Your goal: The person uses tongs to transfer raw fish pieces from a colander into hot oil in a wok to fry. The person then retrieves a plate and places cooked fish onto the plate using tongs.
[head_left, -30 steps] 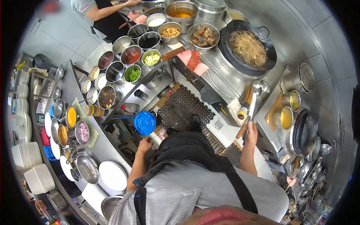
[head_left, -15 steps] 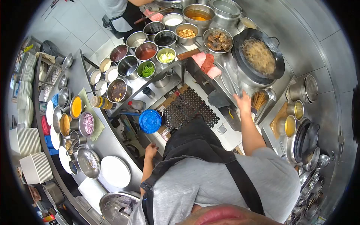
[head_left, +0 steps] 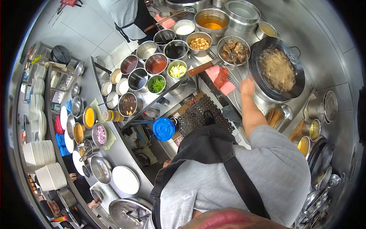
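My right hand (head_left: 247, 86) is closed round the end of a thin metal utensil (head_left: 238, 71), which reaches into a steel bowl of browned pieces (head_left: 233, 51). Just right of that hand is a black wok (head_left: 300, 80) full of bubbling, foaming liquid (head_left: 277, 69). Pink and red cloths (head_left: 221, 78) lie to the hand's left. Only a small part of my left hand (head_left: 167, 163) shows at the apron's edge, below the blue lid (head_left: 164, 129); its fingers are hidden.
Several steel pots of sauces (head_left: 156, 64) and chopped greens (head_left: 156, 84) fill the counter ahead. A ladle (head_left: 287, 112) and bamboo brush (head_left: 274, 116) lie right. Plates (head_left: 126, 179) and a colander (head_left: 122, 213) stand left. One person (head_left: 124, 17) is ahead; another's hand (head_left: 92, 204) shows lower left.
My right hand put down the ladle, took the thin utensil and moved forward to the bowl of browned pieces. My left hand drew back towards the apron. The view shifted.
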The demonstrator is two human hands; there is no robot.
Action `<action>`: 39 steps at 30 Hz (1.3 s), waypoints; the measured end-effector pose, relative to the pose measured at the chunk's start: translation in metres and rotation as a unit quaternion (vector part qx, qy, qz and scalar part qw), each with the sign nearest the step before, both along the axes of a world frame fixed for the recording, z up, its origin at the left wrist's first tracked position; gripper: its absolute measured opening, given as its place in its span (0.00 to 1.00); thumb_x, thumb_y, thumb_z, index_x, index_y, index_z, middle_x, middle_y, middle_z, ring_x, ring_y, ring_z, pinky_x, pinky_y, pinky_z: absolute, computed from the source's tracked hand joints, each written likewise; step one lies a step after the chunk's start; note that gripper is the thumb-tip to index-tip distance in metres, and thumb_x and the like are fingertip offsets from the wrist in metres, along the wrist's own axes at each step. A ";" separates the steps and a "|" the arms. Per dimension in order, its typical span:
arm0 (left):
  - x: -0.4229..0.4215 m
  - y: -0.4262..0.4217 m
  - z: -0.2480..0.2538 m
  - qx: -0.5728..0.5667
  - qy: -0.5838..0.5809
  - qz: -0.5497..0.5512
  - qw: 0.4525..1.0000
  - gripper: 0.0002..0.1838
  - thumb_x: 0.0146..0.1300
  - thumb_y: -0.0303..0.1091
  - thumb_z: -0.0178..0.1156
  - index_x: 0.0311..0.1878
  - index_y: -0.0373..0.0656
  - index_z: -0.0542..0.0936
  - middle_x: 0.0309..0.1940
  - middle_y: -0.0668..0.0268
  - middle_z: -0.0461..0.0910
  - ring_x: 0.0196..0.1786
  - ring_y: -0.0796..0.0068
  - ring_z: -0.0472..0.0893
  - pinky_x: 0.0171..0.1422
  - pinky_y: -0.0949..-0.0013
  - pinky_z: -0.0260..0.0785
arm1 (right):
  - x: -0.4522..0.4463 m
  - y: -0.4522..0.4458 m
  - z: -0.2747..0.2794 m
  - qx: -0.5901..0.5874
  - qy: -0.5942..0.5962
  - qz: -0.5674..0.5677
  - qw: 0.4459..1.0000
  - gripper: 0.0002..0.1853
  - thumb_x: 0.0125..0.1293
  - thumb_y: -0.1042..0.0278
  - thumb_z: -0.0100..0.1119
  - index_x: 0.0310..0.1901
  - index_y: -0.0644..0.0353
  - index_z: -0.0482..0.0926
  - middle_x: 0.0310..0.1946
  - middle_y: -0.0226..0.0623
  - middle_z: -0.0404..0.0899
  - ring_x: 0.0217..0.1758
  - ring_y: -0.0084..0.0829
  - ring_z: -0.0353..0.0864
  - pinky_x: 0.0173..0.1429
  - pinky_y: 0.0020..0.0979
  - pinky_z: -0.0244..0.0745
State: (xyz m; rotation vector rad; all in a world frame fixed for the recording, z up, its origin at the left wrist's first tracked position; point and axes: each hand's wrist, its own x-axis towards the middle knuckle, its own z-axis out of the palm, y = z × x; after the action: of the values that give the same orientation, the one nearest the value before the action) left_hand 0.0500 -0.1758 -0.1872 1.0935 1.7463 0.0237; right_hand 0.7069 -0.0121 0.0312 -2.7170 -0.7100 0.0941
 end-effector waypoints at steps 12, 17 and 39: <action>0.027 0.058 0.036 0.004 0.073 -0.038 0.997 0.14 0.52 0.33 0.64 0.42 0.38 0.84 0.35 0.61 0.86 0.42 0.69 0.84 0.50 0.67 0.74 | 0.017 0.006 -0.015 0.060 0.017 -0.037 0.997 0.17 0.61 0.64 0.56 0.49 0.65 0.74 0.42 0.61 0.81 0.49 0.59 0.80 0.55 0.53 0.73; -0.001 0.057 0.018 0.009 0.016 -0.033 0.999 0.13 0.51 0.32 0.64 0.40 0.38 0.84 0.34 0.61 0.86 0.40 0.68 0.85 0.49 0.66 0.75 | 0.030 0.005 -0.018 0.077 0.027 -0.046 0.996 0.20 0.61 0.59 0.58 0.50 0.65 0.76 0.42 0.61 0.81 0.49 0.60 0.79 0.56 0.52 0.73; 0.008 0.071 0.033 0.065 0.152 -0.327 0.931 0.18 0.54 0.44 0.55 0.34 0.38 0.85 0.39 0.45 0.83 0.44 0.45 0.82 0.50 0.47 0.73 | -0.057 -0.035 0.005 0.202 0.251 0.057 0.945 0.23 0.64 0.60 0.64 0.58 0.62 0.78 0.27 0.37 0.78 0.18 0.29 0.71 0.24 0.32 0.70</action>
State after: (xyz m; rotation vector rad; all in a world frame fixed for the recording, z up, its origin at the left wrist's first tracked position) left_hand 0.0583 -0.1051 -0.1537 1.8096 1.5731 -0.4692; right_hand 0.6501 -0.0466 0.0364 -2.1295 -0.6424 0.5799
